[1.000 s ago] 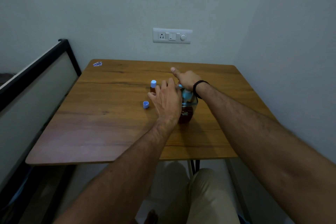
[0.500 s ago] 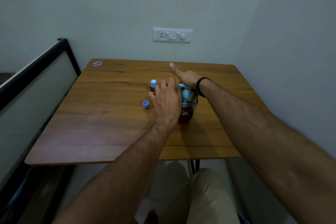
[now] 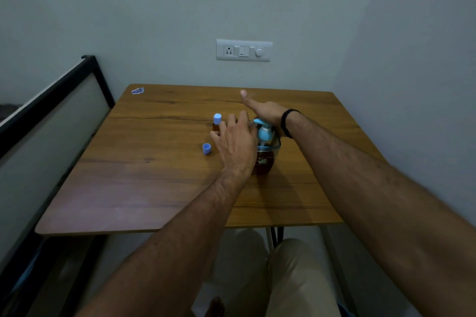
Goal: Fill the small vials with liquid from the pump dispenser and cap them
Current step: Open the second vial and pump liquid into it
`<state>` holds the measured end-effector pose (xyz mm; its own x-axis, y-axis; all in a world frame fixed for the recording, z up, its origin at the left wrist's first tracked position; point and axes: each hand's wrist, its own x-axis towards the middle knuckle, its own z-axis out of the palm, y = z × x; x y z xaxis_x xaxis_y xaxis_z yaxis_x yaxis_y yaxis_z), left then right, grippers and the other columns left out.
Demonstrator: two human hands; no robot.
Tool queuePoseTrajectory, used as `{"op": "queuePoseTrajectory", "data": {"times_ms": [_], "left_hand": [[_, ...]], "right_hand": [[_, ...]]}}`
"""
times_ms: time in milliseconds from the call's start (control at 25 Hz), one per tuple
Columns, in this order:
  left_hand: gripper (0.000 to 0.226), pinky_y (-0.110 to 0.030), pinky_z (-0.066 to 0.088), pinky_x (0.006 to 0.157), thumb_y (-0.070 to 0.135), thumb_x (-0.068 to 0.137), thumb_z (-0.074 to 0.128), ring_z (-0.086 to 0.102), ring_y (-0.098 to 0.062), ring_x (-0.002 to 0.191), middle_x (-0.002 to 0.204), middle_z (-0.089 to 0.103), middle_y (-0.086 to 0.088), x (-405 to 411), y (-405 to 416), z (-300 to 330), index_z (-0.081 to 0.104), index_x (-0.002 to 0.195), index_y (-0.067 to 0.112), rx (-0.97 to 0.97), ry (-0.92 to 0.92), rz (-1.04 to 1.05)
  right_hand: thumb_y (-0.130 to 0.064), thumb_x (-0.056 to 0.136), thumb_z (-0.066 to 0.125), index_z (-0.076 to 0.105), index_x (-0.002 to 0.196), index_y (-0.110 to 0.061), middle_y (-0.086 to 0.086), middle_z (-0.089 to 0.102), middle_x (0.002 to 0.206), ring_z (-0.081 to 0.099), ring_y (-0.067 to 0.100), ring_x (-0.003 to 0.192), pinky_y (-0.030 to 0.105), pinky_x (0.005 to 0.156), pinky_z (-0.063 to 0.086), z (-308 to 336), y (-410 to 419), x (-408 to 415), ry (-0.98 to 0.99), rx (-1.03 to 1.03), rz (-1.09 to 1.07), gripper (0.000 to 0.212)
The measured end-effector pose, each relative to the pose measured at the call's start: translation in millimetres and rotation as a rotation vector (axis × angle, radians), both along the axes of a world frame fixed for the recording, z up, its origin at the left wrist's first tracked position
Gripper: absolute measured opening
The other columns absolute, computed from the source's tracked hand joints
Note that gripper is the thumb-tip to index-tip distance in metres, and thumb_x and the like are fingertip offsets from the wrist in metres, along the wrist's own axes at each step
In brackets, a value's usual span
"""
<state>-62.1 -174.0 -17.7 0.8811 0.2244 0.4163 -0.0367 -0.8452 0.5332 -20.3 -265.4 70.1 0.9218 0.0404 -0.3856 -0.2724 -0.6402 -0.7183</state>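
A pump dispenser (image 3: 265, 159) with a light blue pump head and dark brown liquid stands mid-table. My right hand (image 3: 262, 110) lies flat on the pump head, fingers stretched out toward the wall. My left hand (image 3: 235, 143) is directly left of the dispenser, with its fingers curled up by the nozzle. Its back hides whatever is between them. A small vial (image 3: 217, 122) with a blue cap and brown liquid stands just beyond my left fingers. A loose blue cap (image 3: 206, 148) lies open side up on the table, left of my left hand.
The wooden table (image 3: 154, 188) stands in a corner, with walls close behind it and on its right. A small blue wrapper (image 3: 137, 90) lies at the far left corner. A black-framed panel (image 3: 51, 100) runs along the left side. My knees show below the near edge.
My right hand's outstretched fingers have lifted slightly above the pump head. My left hand, the capped vial and the loose cap have stayed where they were.
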Motion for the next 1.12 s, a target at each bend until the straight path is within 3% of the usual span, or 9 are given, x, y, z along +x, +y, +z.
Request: {"op": "queuePoseTrajectory", "data": {"times_ms": [80, 160, 360, 560, 720, 760, 920, 1120], "left_hand": [[0.015, -0.039, 0.034, 0.084, 0.036, 0.101, 0.050, 0.046, -0.016, 0.092, 0.095, 0.051, 0.004, 0.3, 0.2, -0.8, 0.055, 0.106, 0.023, 0.003, 0.004, 0.002], [0.015, -0.039, 0.035, 0.085, 0.036, 0.101, 0.049, 0.045, -0.015, 0.092, 0.096, 0.050, 0.005, 0.2, -0.1, -0.5, 0.055, 0.106, 0.023, 0.004, 0.012, 0.002], [0.018, -0.040, 0.036, 0.088, 0.038, 0.103, 0.046, 0.047, -0.016, 0.093, 0.096, 0.052, 0.004, -0.4, -0.1, 0.3, 0.055, 0.106, 0.023, -0.014, 0.002, -0.003], [0.016, -0.040, 0.037, 0.088, 0.036, 0.101, 0.050, 0.048, -0.016, 0.094, 0.097, 0.051, 0.005, 0.4, 0.3, -0.6, 0.055, 0.109, 0.023, 0.000, 0.015, -0.001], [0.015, -0.044, 0.040, 0.088, 0.038, 0.102, 0.049, 0.049, -0.017, 0.091, 0.096, 0.053, 0.004, 0.7, -0.4, -1.9, 0.055, 0.103, 0.025, -0.007, 0.000, 0.003], [0.015, -0.045, 0.041, 0.088, 0.038, 0.102, 0.048, 0.048, -0.017, 0.091, 0.096, 0.053, 0.004, 0.8, -0.6, -0.7, 0.054, 0.103, 0.025, 0.001, -0.002, 0.007], [0.016, -0.040, 0.036, 0.088, 0.037, 0.102, 0.048, 0.047, -0.015, 0.092, 0.097, 0.051, 0.004, 0.4, 0.3, -1.0, 0.055, 0.108, 0.023, 0.014, 0.013, 0.001], [0.017, -0.041, 0.036, 0.088, 0.040, 0.102, 0.047, 0.048, -0.015, 0.093, 0.097, 0.053, 0.005, -0.2, 0.7, -0.3, 0.054, 0.106, 0.025, -0.004, 0.010, -0.005]], "right_hand": [[-0.084, 0.088, 0.037, 0.061, 0.135, -0.011, 0.010, 0.061, 0.135, 0.058, 0.026, 0.106, 0.038, 0.091, 0.046, -7.6, 1.7, 0.4, -0.120, -0.073, -0.024, 0.090], [-0.082, 0.090, 0.036, 0.067, 0.126, -0.009, 0.012, 0.065, 0.129, 0.060, 0.027, 0.103, 0.038, 0.087, 0.047, -8.9, 1.9, 1.1, -0.152, -0.131, -0.039, 0.086], [-0.097, 0.073, 0.037, 0.047, 0.149, -0.014, 0.012, 0.054, 0.145, 0.057, 0.032, 0.122, 0.052, 0.104, 0.046, 0.6, -0.6, -2.3, 0.016, 0.018, -0.036, 0.113], [-0.071, 0.097, 0.042, 0.061, 0.136, -0.008, 0.012, 0.061, 0.137, 0.060, 0.030, 0.115, 0.040, 0.096, 0.048, -10.4, 2.7, 3.4, -0.129, -0.082, -0.067, 0.077], [-0.097, 0.068, 0.046, 0.047, 0.149, -0.016, 0.011, 0.055, 0.144, 0.060, 0.033, 0.119, 0.053, 0.103, 0.048, 0.1, -0.7, -2.5, 0.046, 0.064, -0.055, 0.115], [-0.098, 0.068, 0.044, 0.045, 0.151, -0.017, 0.011, 0.053, 0.146, 0.059, 0.034, 0.121, 0.053, 0.105, 0.047, -0.1, 0.1, -4.1, 0.031, 0.083, -0.058, 0.116], [-0.075, 0.093, 0.044, 0.058, 0.140, -0.010, 0.012, 0.058, 0.142, 0.058, 0.030, 0.119, 0.042, 0.100, 0.047, -9.9, 1.9, -0.4, -0.141, -0.075, -0.066, 0.081], [-0.092, 0.077, 0.043, 0.045, 0.150, -0.017, 0.011, 0.054, 0.143, 0.059, 0.030, 0.116, 0.049, 0.099, 0.048, 0.6, -2.3, -4.0, 0.034, 0.040, -0.029, 0.105]]}}
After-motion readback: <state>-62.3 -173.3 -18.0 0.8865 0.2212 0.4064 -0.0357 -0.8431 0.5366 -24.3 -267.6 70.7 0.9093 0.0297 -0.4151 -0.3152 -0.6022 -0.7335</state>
